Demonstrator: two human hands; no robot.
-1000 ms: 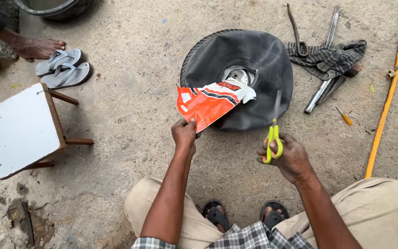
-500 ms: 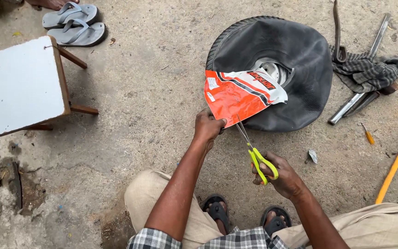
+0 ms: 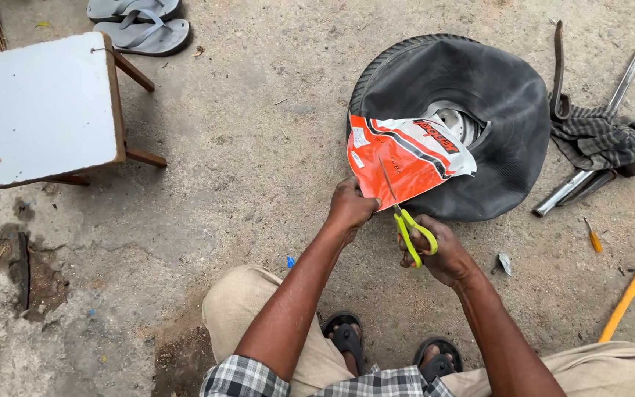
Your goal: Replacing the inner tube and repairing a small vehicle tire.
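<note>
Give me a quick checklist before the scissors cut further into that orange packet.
1. Left hand grips the orange packet at its lower edge: ok.
2. Right hand holds the scissors by their yellow-green handles: ok.
3. Blades lie on the packet: ok.
4. Left fingers away from the blades: cannot tell, they sit close.
5. Packet held above the tyre, not resting on it: cannot tell.

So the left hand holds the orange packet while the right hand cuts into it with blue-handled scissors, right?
Not quite: the head view shows the scissors have yellow-green handles, not blue. The rest stands: the left hand holds the orange packet at its lower edge while the right hand cuts into it.
</note>
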